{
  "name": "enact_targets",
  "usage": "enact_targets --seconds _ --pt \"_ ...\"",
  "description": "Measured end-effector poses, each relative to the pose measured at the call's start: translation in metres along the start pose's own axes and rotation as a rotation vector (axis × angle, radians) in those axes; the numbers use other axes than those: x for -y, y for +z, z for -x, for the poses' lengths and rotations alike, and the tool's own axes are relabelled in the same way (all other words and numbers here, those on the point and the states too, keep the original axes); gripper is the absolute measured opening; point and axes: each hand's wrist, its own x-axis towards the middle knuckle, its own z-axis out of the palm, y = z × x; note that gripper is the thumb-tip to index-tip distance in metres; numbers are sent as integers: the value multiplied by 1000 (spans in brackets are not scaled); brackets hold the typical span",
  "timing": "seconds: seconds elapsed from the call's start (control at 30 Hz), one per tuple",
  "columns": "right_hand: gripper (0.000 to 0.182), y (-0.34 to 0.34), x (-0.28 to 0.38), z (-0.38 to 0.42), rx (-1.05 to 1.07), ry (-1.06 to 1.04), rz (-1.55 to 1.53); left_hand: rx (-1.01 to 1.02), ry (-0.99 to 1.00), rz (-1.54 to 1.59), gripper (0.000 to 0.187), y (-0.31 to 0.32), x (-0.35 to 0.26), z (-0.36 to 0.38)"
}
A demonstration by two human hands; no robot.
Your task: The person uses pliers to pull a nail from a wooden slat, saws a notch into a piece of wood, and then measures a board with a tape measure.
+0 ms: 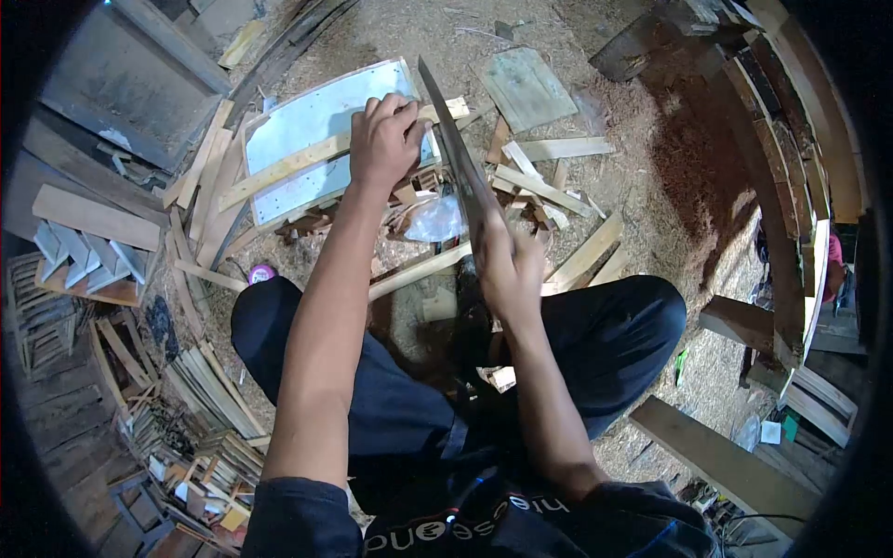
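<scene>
My left hand [383, 139] is closed over a long wooden strip [288, 170], pressing it down on a pale blue-white board [321, 107]. Past the board's right edge, the strip's end sticks out. In my right hand [507, 265] is a handsaw [453, 139], its long blade pointing away from me and crossing beside the strip near that end. Motion blurs the right hand slightly, and its fingers wrap round the saw's handle, which is mostly hidden. A clear plastic bag [435, 219] lies under the board's near edge, close to the saw.
Wood offcuts [549, 191] lie on the sawdust-covered floor, with a square panel [527, 88] beyond them. A pink tape measure [261, 273] sits by my left knee. Stacked slats [212, 391] are at the left, a plank [716, 456] at the lower right, and a curved wooden structure [791, 177] at the right.
</scene>
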Motion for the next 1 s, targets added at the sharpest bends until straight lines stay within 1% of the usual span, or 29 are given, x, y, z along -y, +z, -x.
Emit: enact_targets --seconds 0.03,0.1,0.2,0.27,0.3,0.33,0.37,0.4,0.47,0.53,0.6,0.63,0.7,0.73,0.77,0.8,0.83,0.9,0.93,1.0 --pt "50 11 6 -21 12 -88 72 7 12 0 28 0 0 0" --pt "51 31 4 -64 12 -127 40 7 14 15 28 0 0 0" --pt "52 27 5 -60 15 -142 66 16 3 28 28 0 4 1" --pt "49 5 11 -20 50 -164 113 13 6 25 28 -2 5 -10" --pt "51 -5 18 7 23 -98 151 6 4 21 30 -1 4 -10" --pt "52 -16 20 28 74 12 53 -2 0 16 31 -2 3 -9" --pt "53 -19 20 40 36 18 14 57 -32 18 31 -4 1 -8" --pt "53 -19 17 37 36 33 17 71 -38 21 31 -3 0 -5" --pt "49 -15 10 13 47 35 112 16 7 30 31 -2 1 -2" --pt "51 13 11 -33 5 -118 139 40 -10 6 31 -4 -3 -1" --pt "51 34 11 -62 -73 -156 90 32 -12 -3 30 -3 2 -4" --pt "51 33 13 -61 -70 -166 86 15 18 1 31 -3 5 -7" --pt "50 19 16 -40 2 -190 93 25 1 6 31 -1 4 -2" --pt "47 8 13 -22 -37 -327 195 26 -4 6 31 -1 5 -8" --pt "46 -7 19 7 25 -91 178 31 -4 21 32 -2 6 -10" --pt "46 -25 8 28 103 8 80 21 -7 20 32 -2 7 -11" --pt "47 -24 19 41 36 12 -2 3 -10 31 32 -1 9 -11" --pt "47 -18 19 31 27 2 60 6 -25 49 30 -2 1 -3" --pt "47 -10 18 14 29 -41 116 -15 16 -2 31 -2 -1 0" --pt "47 20 14 -34 11 -136 111 21 17 -14 32 -2 0 1"
